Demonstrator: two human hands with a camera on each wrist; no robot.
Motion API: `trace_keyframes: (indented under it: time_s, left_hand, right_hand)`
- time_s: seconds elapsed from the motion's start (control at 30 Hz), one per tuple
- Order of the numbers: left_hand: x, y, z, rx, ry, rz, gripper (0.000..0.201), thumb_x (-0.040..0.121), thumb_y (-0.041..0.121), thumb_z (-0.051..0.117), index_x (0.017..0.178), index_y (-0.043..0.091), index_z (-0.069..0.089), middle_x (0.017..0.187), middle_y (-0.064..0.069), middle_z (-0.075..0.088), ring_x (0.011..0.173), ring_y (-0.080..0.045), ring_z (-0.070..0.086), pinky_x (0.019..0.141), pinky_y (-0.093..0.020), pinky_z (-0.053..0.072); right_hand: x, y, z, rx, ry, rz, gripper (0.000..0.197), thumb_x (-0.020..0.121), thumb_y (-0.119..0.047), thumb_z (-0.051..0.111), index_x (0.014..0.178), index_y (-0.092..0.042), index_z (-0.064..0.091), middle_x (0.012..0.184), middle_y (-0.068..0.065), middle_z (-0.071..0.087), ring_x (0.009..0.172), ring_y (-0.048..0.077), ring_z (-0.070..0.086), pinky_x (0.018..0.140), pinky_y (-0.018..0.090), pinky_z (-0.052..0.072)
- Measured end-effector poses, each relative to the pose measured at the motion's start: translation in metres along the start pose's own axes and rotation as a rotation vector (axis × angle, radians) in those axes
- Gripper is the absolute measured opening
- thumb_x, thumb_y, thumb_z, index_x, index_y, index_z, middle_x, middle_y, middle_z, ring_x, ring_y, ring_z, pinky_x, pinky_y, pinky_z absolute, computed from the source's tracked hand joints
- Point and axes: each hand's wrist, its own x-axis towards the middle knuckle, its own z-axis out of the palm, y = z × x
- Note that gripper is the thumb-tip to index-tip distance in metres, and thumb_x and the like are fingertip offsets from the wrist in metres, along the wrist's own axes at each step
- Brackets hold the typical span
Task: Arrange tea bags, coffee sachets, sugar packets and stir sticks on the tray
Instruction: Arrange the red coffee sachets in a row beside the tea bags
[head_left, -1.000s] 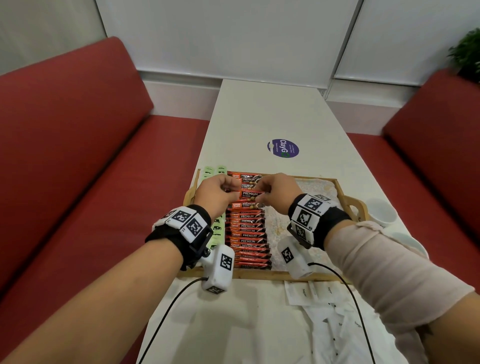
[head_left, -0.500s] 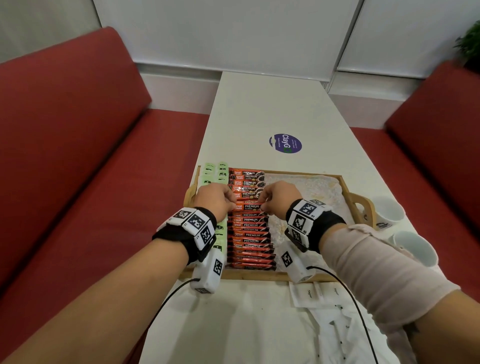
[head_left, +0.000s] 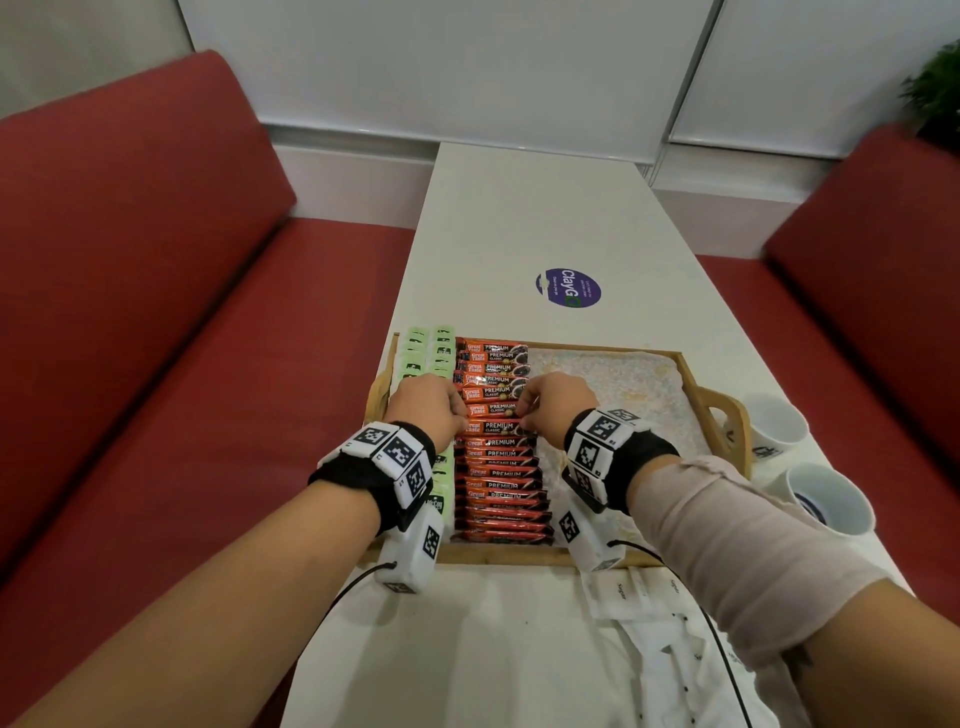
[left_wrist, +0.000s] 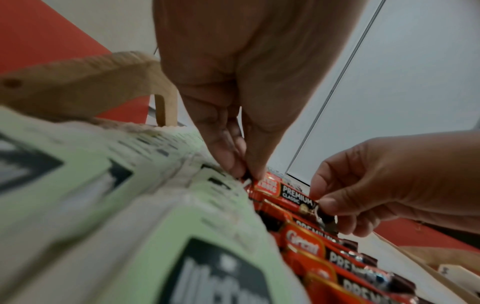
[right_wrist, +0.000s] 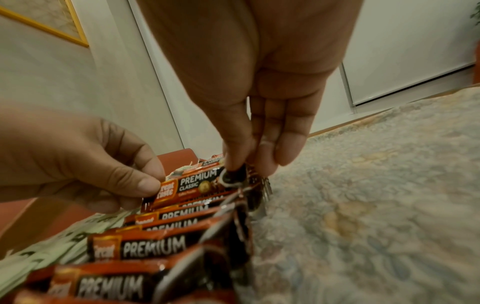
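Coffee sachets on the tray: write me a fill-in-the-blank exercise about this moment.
1. Both hands pinch one ____ sachet, left hand and right hand at opposite ends.
2. The green tea bags lie ____ of the coffee sachets.
3. The sugar packets lie on the ____, outside the wooden tray.

Missing words: coffee; left; table

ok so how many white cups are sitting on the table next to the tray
2. Both stand on the table to the right of the tray: one cup just beyond its right handle, the other cup nearer the person. More could sit outside the head view.
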Motion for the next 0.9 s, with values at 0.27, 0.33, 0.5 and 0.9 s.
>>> trace_keyframes:
  time_s: [0.27, 0.33, 0.5, 0.9]
  left_hand:
    - [-0.008, -0.001, -0.006, 0.125, 0.080, 0.028, 0.035, 0.077, 0.045, 0.073, 0.102, 0.027, 0.058, 0.107, 0.006, 0.057, 0.093, -0.013, 0.059, 0.075, -0.026, 0.042]
    - [-0.009, 0.000, -0.007, 0.129, 0.096, 0.046, 0.038, 0.079, 0.049, 0.069, 0.108, 0.028, 0.055, 0.115, 0.004, 0.056, 0.098, -0.014, 0.058, 0.077, -0.027, 0.040]
    - [-0.021, 0.007, -0.007, 0.006, 0.101, 0.109, 0.037, 0.086, 0.041, 0.064, 0.116, 0.024, 0.052, 0.116, 0.002, 0.053, 0.097, -0.013, 0.054, 0.079, -0.026, 0.040]
    - [-0.096, 0.037, 0.026, -0.125, -0.118, 0.291, 0.036, 0.083, 0.030, 0.069, 0.115, 0.020, 0.054, 0.106, 0.006, 0.057, 0.097, -0.010, 0.055, 0.082, -0.023, 0.041]
  right_hand:
    - [0.000, -0.002, -0.002, -0.002, 0.052, -0.014, 0.013, 0.082, -0.018, 0.071, 0.092, -0.012, 0.066, 0.088, -0.002, 0.060, 0.081, 0.015, 0.055, 0.069, 0.025, 0.042]
    - [-0.003, -0.002, -0.004, 0.019, 0.074, -0.024, 0.013, 0.083, -0.021, 0.070, 0.091, -0.015, 0.063, 0.086, -0.003, 0.057, 0.079, 0.014, 0.053, 0.063, 0.024, 0.040]
    - [-0.020, -0.003, -0.011, 0.084, 0.138, -0.068, 0.017, 0.084, -0.029, 0.070, 0.091, -0.020, 0.058, 0.085, -0.005, 0.053, 0.079, 0.015, 0.052, 0.067, 0.027, 0.038]
    - [-0.119, 0.047, -0.033, 0.066, 0.054, -0.073, 0.015, 0.085, -0.031, 0.068, 0.093, -0.021, 0.061, 0.089, -0.004, 0.060, 0.084, 0.015, 0.056, 0.071, 0.026, 0.042]
